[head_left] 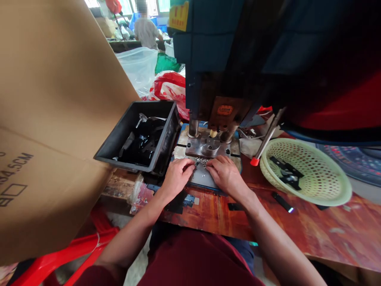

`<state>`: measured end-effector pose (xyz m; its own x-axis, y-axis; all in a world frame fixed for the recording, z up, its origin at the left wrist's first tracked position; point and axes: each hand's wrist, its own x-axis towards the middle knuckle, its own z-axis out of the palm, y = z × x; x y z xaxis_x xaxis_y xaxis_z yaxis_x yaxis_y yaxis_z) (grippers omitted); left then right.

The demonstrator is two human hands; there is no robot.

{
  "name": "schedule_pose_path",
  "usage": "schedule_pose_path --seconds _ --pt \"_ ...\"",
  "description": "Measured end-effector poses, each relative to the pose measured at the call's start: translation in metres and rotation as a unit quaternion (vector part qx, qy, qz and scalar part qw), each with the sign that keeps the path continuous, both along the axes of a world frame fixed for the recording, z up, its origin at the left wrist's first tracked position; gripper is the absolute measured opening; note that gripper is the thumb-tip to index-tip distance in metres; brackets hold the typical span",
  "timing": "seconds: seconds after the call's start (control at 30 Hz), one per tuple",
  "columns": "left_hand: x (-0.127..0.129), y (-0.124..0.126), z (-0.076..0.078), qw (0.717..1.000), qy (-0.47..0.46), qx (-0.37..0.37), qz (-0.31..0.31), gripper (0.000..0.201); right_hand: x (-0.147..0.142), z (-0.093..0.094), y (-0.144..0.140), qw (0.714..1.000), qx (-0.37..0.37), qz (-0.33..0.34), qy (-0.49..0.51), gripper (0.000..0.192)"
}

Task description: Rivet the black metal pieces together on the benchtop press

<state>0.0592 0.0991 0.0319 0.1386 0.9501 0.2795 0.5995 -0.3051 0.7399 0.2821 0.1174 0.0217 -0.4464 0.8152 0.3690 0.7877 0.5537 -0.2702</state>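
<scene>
- Head view: left hand [176, 174] and right hand [226, 172] both rest on a grey metal plate [205, 180] in front of the dark blue press machine [220, 59].
- Small silver pellets [203, 162] lie scattered on the plate between the hands; fingertips of both curl in toward them. Cannot tell whether either hand pinches anything.
- Steel die block [207, 147] sits just behind the pellets, under the press.
- Black plastic bin [143, 135] holding black strips: left of the die.
- Pale green perforated basket [306, 171] with black parts: right, on the reddish wooden worktop [297, 230].
- Big brown cardboard box [50, 119]: far left.
</scene>
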Motion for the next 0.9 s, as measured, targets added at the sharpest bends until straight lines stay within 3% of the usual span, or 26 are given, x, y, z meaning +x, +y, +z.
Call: schedule_pose_path --seconds 0.17,0.3,0.43,0.53,0.6,0.73,0.9 --pt "0.0 -0.001 -0.004 0.999 0.009 0.032 0.009 0.022 -0.009 0.0 0.006 0.998 0.011 0.013 -0.067 0.016" --pt "-0.013 -0.021 0.005 0.998 -0.001 0.07 0.005 0.02 -0.008 0.006 0.005 0.995 0.018 0.024 -0.095 0.018" --pt "-0.034 -0.059 0.008 0.999 0.033 -0.01 -0.033 0.009 0.0 0.013 -0.006 0.997 0.0 0.069 -0.045 0.018" --pt "-0.05 -0.087 -0.002 0.993 0.086 -0.072 -0.043 0.003 0.002 0.012 -0.017 0.994 -0.011 0.109 -0.031 0.02" --pt "-0.057 -0.102 -0.013 0.986 0.134 -0.078 -0.056 0.017 0.0 0.01 -0.025 0.994 0.013 0.108 -0.031 0.023" --pt "-0.067 -0.121 -0.034 0.971 0.219 -0.042 -0.087 0.04 -0.008 0.012 -0.042 0.991 0.077 0.101 -0.05 0.026" --pt "-0.074 -0.133 -0.053 0.968 0.227 0.022 -0.102 0.033 -0.017 0.009 -0.061 0.986 0.087 0.129 -0.057 0.025"
